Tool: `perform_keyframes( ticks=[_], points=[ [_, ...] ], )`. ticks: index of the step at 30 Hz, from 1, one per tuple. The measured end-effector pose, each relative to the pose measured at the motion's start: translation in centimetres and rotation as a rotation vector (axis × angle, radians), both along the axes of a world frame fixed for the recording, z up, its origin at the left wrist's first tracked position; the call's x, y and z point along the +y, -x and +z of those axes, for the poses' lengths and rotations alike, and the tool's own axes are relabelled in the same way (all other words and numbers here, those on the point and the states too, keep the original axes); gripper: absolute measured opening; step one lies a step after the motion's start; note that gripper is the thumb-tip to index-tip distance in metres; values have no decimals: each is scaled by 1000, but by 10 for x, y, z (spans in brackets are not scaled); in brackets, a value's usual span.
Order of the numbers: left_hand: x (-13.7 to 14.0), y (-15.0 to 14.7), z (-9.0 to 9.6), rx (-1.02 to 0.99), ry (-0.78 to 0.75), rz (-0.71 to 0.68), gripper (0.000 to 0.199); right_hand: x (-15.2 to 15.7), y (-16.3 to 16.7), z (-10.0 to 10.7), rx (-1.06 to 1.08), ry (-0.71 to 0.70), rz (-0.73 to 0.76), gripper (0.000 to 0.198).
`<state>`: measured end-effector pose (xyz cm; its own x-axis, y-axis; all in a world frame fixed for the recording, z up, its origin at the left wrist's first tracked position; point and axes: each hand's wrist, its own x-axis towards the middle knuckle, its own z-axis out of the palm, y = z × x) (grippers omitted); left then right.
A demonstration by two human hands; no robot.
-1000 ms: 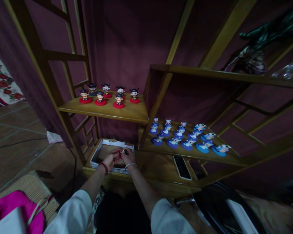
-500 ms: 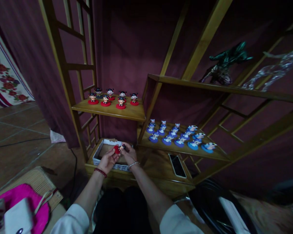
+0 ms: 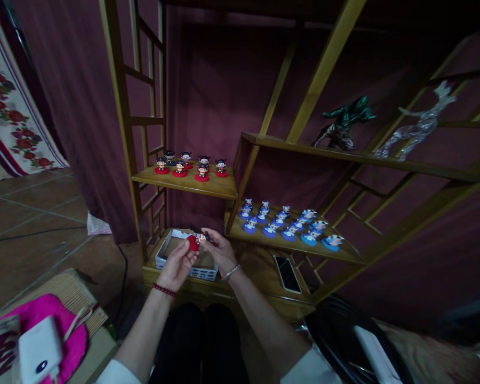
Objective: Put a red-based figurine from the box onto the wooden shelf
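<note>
A small black-haired figurine (image 3: pixel 203 238) is tilted between the hands, above the shallow box (image 3: pixel 203 273). The left hand (image 3: pixel 180 262) has its fingers clamped on the red base (image 3: pixel 192 243), the right hand (image 3: pixel 221 252) on the head end. The step seems to be adjusting figure and base; the next move calls for steady support at both ends. Similar figurines (image 3: pixel 202 172) stand on the far-left shelf (image 3: pixel 220 188).

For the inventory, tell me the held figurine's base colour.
The base is red; it shows best in the head view.
</note>
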<state>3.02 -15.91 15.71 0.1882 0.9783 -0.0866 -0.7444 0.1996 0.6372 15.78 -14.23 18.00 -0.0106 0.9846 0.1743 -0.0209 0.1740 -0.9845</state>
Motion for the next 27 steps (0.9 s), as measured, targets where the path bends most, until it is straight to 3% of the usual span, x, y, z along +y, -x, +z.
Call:
perform_keyframes(
  ticks=[12, 27],
  points=[
    [-27, -5, 32, -20, -106, 7, 31, -32, -8, 45, 133, 49, 149, 43],
    [-43, -9, 43, -49, -31, 16, 25, -42, -12, 57, 35, 18, 174, 43]
  ],
)
